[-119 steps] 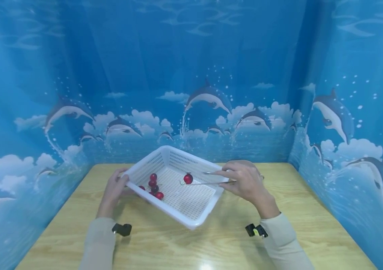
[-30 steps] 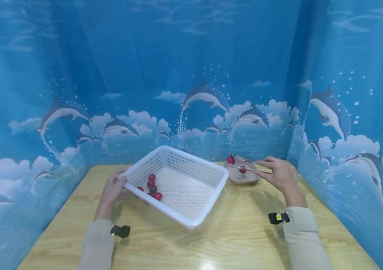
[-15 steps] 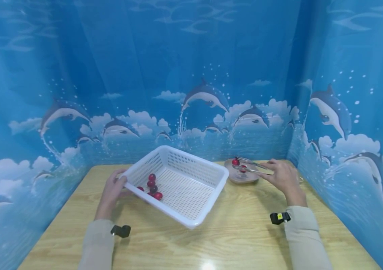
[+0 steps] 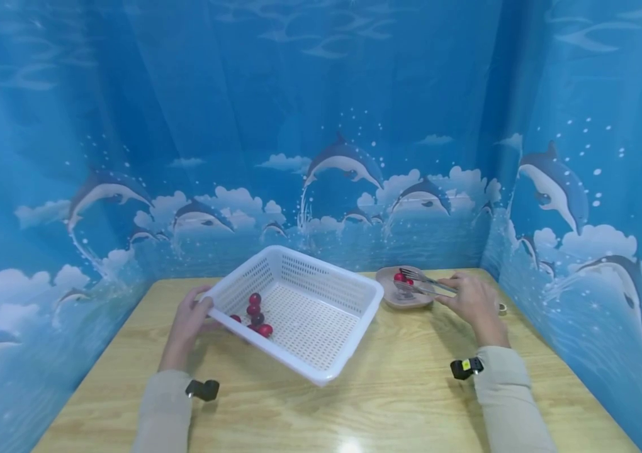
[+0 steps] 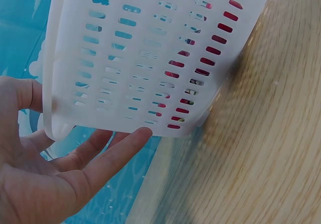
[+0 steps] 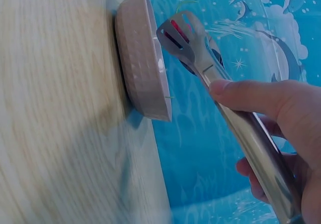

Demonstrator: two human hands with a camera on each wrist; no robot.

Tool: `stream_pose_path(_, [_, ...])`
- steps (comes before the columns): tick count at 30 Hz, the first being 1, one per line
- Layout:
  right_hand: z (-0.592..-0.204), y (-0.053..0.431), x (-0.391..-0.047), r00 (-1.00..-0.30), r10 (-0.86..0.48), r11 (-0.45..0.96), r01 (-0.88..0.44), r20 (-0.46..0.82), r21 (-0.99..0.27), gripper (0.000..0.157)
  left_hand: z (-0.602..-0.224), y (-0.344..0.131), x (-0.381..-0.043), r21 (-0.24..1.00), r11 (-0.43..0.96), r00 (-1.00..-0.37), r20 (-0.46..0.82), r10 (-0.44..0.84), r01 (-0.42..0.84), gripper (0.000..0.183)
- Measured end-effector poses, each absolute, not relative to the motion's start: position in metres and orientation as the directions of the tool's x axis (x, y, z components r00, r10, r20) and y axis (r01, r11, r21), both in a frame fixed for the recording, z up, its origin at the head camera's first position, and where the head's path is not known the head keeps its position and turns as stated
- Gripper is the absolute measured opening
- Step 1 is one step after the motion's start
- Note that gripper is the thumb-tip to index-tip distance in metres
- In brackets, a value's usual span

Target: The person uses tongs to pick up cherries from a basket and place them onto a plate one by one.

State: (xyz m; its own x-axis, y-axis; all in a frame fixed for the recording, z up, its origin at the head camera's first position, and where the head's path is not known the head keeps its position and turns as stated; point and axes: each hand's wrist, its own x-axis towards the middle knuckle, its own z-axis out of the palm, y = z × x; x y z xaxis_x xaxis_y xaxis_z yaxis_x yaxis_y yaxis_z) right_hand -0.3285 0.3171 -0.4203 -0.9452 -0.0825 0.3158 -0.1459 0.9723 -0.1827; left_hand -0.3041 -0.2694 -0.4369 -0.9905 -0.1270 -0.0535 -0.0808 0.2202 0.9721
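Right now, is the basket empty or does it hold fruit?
Not empty: red cherries lie clustered in the basket near the left hand; the rest of its visible floor is bare.

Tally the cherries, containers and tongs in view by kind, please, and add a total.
Cherries: 8 visible, perhaps more hidden
Basket: 1
Bowl: 1
Tongs: 1 pair
Total: 11 visible

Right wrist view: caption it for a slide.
Right hand holds slotted silver metal tongs over a pinkish textured bowl on a pale wooden table.
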Motion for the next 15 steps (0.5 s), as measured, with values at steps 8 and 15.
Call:
stream_pose_path(8, [-0.4223,0.3132,-0.3323,-0.961,-0.081,0.966,-0.141,0.264,-0.218,0.047,-0.4369,-0.2672,-0.303,0.974,0.213,-0.99,-0.054,-0.129,-0.081,0.058])
stream_pose_path(15, [-0.4183,0.31,-0.3337,-0.976,-0.072,0.969,-0.117,0.206,-0.218,0.047,-0.4361,-0.2668,-0.3021,0.974,0.213,-0.99,-0.048,-0.131,-0.075,0.058])
